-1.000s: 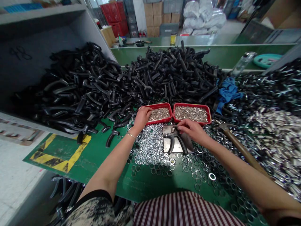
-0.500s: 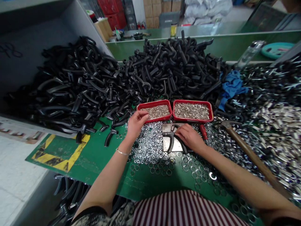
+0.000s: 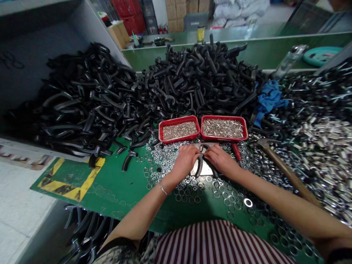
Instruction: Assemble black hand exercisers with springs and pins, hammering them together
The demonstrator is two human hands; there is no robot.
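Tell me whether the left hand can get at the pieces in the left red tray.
Probably yes: the left red tray lies just beyond the left hand, open-topped with nothing blocking, though that hand is at the black handle piece.

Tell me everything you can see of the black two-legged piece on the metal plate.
The black two-legged piece lies on a shiny metal plate, nearer the person than the red trays. Two dark, gently curved legs spread toward the person; a dark curve and a small silvery bit show at the far end. It looks smooth; whether metal or plastic, I cannot tell. Fingers of the left hand and right hand meet at its upper part, hiding much of it.
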